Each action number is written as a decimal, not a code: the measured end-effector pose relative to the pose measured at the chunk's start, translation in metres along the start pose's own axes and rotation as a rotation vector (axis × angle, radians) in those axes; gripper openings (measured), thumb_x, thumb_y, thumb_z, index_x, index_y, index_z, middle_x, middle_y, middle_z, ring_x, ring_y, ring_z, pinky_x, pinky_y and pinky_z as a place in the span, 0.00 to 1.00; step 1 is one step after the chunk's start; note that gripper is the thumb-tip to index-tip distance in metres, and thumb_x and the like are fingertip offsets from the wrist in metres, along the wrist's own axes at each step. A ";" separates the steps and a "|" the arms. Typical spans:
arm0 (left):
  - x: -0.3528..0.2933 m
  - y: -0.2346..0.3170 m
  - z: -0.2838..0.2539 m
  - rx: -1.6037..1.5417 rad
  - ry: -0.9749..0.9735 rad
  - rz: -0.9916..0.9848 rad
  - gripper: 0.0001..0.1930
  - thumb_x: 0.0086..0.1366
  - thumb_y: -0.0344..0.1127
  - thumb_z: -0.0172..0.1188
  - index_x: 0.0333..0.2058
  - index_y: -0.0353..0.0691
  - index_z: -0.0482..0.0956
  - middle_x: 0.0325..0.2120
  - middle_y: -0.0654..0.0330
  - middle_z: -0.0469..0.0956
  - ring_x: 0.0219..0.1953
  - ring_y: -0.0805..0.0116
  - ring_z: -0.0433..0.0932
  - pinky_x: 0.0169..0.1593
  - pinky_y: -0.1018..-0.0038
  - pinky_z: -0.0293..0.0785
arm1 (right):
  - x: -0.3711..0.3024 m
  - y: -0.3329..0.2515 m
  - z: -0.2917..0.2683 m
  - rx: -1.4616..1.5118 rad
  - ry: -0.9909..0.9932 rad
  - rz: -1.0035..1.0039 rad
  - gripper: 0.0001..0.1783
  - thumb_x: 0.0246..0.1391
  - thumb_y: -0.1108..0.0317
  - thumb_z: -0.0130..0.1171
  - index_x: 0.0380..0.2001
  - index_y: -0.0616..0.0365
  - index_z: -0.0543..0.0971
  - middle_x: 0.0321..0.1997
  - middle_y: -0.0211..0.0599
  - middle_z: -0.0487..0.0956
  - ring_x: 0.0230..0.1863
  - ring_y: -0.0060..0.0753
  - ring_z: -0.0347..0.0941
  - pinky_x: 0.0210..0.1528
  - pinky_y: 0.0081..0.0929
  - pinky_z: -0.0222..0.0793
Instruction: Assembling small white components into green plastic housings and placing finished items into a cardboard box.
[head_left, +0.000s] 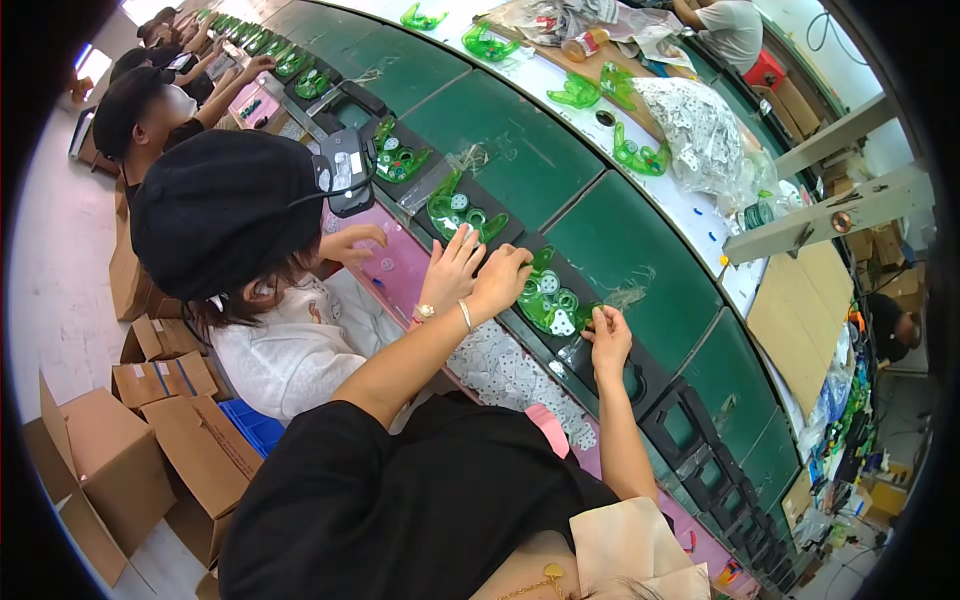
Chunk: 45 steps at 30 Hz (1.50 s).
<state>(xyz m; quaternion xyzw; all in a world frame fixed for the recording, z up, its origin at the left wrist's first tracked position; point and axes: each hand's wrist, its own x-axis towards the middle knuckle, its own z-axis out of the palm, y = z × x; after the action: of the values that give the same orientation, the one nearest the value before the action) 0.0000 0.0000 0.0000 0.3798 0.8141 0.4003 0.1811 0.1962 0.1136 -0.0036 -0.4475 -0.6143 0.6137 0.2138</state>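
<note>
A translucent green game controller shell (549, 290), fitted with white pads, rests in a black holder on the green bench in front of me. The fingers of my left hand (503, 279) are curled at its upper left end. My right hand (610, 343) pinches at the handle on its right end. A whitish three-lobed pad (562, 323) lies in the shell's lower part. Beside the shell, on the near side, spreads a pile of small white pads (510, 372). A co-worker's hand (452, 266) reaches over the neighbouring green shell (463, 212), close to my left hand.
A co-worker in a black cap (228, 210) sits close on my left. Black holders (705, 455) run along the bench to the right. Across it, a white shelf bears more green shells (640, 150) and a bag of white pads (695, 130). Cardboard boxes (110, 455) stand at left.
</note>
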 end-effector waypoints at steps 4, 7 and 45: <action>0.007 -0.008 0.002 -0.015 0.058 0.088 0.09 0.54 0.33 0.55 0.33 0.39 0.70 0.33 0.51 0.72 0.38 0.51 0.71 0.39 0.60 0.68 | 0.004 -0.001 0.006 0.035 0.044 -0.030 0.11 0.55 0.66 0.51 0.40 0.61 0.71 0.31 0.27 0.73 0.31 0.17 0.68 0.30 0.17 0.70; 0.004 -0.011 0.005 0.002 -0.003 0.066 0.09 0.55 0.33 0.54 0.35 0.39 0.69 0.33 0.52 0.71 0.39 0.52 0.70 0.39 0.59 0.67 | 0.000 0.002 0.007 0.061 0.068 -0.037 0.12 0.56 0.65 0.51 0.40 0.60 0.71 0.31 0.27 0.73 0.31 0.16 0.68 0.30 0.17 0.69; 0.069 0.002 -0.121 -0.052 0.238 0.027 0.14 0.57 0.37 0.53 0.39 0.36 0.75 0.29 0.51 0.72 0.35 0.56 0.72 0.40 0.67 0.67 | 0.045 -0.112 0.101 0.291 -0.052 -0.097 0.13 0.55 0.62 0.53 0.35 0.62 0.75 0.26 0.24 0.69 0.29 0.16 0.66 0.32 0.23 0.72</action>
<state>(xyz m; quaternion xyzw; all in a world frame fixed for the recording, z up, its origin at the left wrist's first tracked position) -0.1162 -0.0085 0.0763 0.3356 0.8140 0.4660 0.0878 0.0594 0.1106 0.0733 -0.3653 -0.5453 0.6966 0.2898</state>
